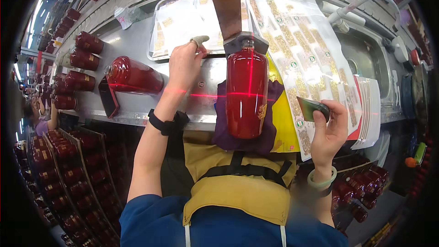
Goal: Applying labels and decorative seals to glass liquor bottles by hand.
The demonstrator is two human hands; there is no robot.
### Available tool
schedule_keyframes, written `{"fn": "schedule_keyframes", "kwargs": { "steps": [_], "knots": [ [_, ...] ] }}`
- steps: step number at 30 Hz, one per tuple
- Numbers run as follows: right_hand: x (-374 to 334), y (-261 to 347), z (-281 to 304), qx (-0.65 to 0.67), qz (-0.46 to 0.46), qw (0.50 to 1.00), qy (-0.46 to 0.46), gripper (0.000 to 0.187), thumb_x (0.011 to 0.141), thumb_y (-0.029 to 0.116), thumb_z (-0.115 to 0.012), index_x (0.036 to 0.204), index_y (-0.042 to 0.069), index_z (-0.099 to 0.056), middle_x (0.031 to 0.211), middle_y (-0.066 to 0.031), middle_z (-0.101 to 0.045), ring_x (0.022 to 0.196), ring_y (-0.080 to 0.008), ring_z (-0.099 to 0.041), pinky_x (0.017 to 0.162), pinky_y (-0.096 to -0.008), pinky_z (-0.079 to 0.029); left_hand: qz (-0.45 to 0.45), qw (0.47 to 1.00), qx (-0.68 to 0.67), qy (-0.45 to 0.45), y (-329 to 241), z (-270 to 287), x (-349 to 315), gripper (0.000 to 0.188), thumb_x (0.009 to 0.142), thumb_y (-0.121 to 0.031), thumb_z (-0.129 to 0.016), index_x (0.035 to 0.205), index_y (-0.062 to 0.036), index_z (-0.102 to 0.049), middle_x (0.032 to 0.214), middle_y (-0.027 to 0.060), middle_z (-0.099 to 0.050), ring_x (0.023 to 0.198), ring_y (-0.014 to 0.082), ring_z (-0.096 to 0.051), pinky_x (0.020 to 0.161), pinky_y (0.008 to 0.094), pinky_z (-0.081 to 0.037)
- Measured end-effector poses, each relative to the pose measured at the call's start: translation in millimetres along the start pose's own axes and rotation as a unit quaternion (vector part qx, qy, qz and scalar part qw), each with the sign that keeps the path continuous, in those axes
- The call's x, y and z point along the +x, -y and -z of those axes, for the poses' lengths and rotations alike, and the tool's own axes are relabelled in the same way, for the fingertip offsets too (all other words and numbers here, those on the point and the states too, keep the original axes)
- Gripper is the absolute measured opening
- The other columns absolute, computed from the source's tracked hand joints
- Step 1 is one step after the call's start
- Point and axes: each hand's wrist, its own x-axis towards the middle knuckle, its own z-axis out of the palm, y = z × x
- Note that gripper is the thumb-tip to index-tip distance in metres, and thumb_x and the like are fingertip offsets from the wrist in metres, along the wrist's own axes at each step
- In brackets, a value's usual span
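A red glass bottle [244, 100] lies in front of me on a dark purple cloth [224, 132], its neck at a dark angular holder [262, 45]. Red light lines cross the bottle, and a gold mark shows low on its right side. My left hand [185, 64], with a pale cover on one finger, hovers by the near edge of the metal tray [153, 56]; its fingertips are drawn together, and what they pinch is too small to make out. Between thumb and fingers, my right hand [331, 130] grips a flat scraper [312, 110], greenish with a dark edge, above the label sheets.
Sheets of gold labels [297, 41] cover the right side over a yellow sheet [286, 128]. Another red bottle [135, 77] leans on a dark stand [106, 98] at left. A brown bar [224, 0] rises behind the holder. A sink [366, 59] with a faucet is far right.
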Motion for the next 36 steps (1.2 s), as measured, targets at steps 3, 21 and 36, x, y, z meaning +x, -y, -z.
{"fn": "schedule_keyframes", "kwargs": {
  "steps": [3,21,36],
  "knots": [
    [-1.5,1.8,-1.8,0.014,-0.004,1.000,0.005,0.022,0.091,-0.002,-0.068,0.112,-0.004,-0.060,0.104,-0.0094,-0.063,0.095,-0.0160,-0.060,0.088,-0.0279,-0.046,0.027,0.996,-0.077,-0.021,3.3,-0.5,1.7,0.030,0.087,0.000,-0.066,0.116,-0.0050,-0.069,0.092,0.0094,-0.073,0.081,0.0236,-0.074,0.073,0.0345,-0.055],
    [46.5,49.0,-35.0,0.052,-0.003,0.979,0.198,0.044,0.083,0.011,-0.077,0.122,0.001,-0.059,0.100,-0.0041,-0.057,0.095,-0.0144,-0.054,0.084,-0.0283,-0.043,0.148,0.814,-0.546,-0.135,-105.3,66.0,-37.2,0.040,0.095,0.005,-0.058,0.135,0.0050,-0.049,0.107,0.0079,-0.058,0.097,0.0192,-0.069,0.086,0.0297,-0.055],
    [44.8,78.1,-76.0,0.196,-0.049,0.944,0.261,0.009,0.093,0.008,-0.067,0.090,0.000,-0.063,0.076,-0.0017,-0.062,0.068,-0.0058,-0.053,0.062,-0.0229,-0.043,0.104,0.792,-0.598,-0.074,-145.3,79.9,-69.1,0.043,0.093,0.005,-0.066,0.133,0.0045,-0.051,0.105,0.0096,-0.069,0.094,0.0134,-0.065,0.084,0.0275,-0.052]
  ]
}}
